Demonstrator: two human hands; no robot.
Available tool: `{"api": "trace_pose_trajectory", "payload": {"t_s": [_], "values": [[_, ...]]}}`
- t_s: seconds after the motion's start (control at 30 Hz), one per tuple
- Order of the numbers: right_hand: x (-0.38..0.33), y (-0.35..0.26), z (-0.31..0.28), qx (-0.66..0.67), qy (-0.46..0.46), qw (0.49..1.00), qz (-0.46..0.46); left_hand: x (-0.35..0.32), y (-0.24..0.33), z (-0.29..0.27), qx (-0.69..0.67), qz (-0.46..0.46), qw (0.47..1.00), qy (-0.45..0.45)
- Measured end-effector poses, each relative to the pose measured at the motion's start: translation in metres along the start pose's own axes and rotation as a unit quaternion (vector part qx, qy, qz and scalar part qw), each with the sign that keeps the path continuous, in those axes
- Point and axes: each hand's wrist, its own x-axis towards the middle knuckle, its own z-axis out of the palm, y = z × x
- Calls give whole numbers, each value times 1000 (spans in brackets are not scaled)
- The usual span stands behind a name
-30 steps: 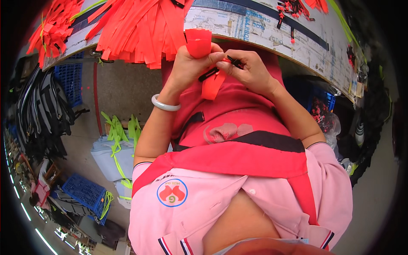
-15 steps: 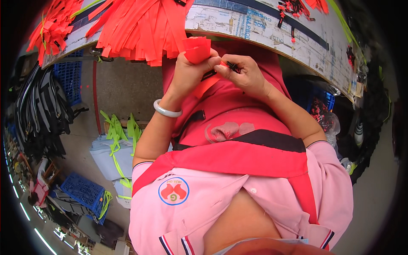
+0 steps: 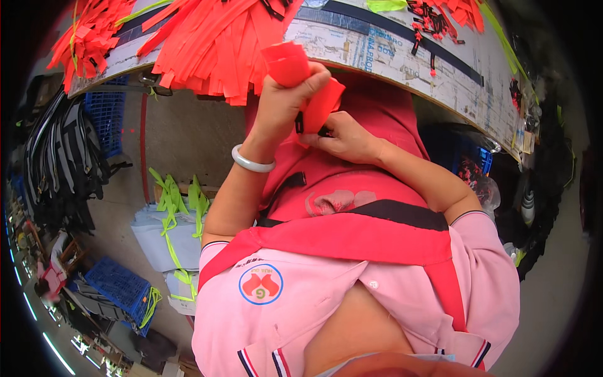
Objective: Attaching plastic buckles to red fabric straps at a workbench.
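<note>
My left hand [image 3: 284, 103] is closed round a folded bundle of bright red fabric strips [image 3: 286, 63], whose ends stand up above the fist. From its thumb side another red fabric strip [image 3: 324, 105] slants down to my right hand [image 3: 348, 139]. The fingertips of my right hand are closed at this strip's lower end, and a bit of something small and black shows beside them. A small black tab [image 3: 299, 122] sits against the strip's left edge, just under my left hand. Both hands are in front of my red apron [image 3: 370, 103].
A large heap of red strips [image 3: 213, 50] overhangs the worktable's [image 3: 326, 41] near edge. Small black-and-red pieces [image 3: 433, 22] lie at the far right. Dark straps [image 3: 59, 163] hang at left beside a blue crate [image 3: 103, 122]. Grey-blue sheets [image 3: 157, 235] with yellow-green ties lie below.
My right hand has moved down and slightly left, from beside my left hand's fingertips to below it. The red strip between the hands now shows more fully. My left hand has tilted slightly.
</note>
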Motion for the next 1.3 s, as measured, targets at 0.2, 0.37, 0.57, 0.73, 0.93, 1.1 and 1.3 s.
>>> {"api": "trace_pose_trajectory", "payload": {"t_s": [0.2,0.37,0.57,0.73,0.93,1.1,1.3], "values": [[54,-65,-50,7,18,1000,23,-18,-19,-82,-293,14,942,163],[174,-95,-97,94,42,995,-18,-50,-33,-93,-303,-25,923,237],[218,-9,-105,-51,186,980,55,-57,-43,-86,-364,-24,914,177],[135,-24,-62,15,80,989,121,-44,-23,-63,-237,-21,961,142],[82,-22,-46,-36,62,995,-68,-13,-11,-34,-92,-81,991,58],[64,-60,-36,-159,51,984,-53,-8,-21,-25,-53,-131,990,32],[60,-23,-41,-154,79,972,-159,-5,-23,-21,-60,-184,981,20]]}}
